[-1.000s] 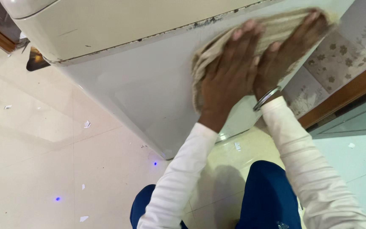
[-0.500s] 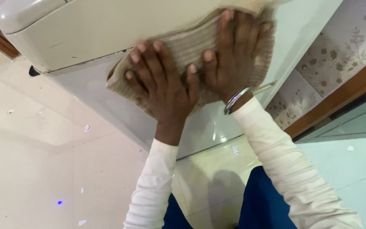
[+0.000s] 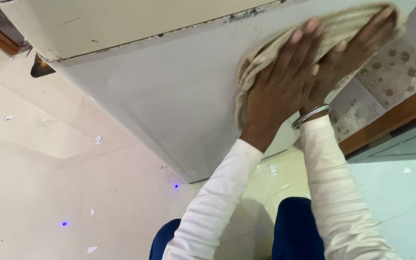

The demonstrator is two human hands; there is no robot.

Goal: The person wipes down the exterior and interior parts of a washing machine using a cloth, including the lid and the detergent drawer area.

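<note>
Both hands lie flat with fingers spread on a beige ribbed cloth (image 3: 285, 53), pinning it against the pale side panel of a white appliance (image 3: 179, 96) near that panel's upper right corner, just under the chipped seam below the cream lid; neither hand grips, the palms only bear down. The left hand (image 3: 278, 84) covers the cloth's lower middle while the right hand (image 3: 347, 58), with a metal bangle (image 3: 310, 115) at its wrist, reaches toward the panel's right edge. Such spreading likely keeps the whole cloth in contact with the upright surface.
</note>
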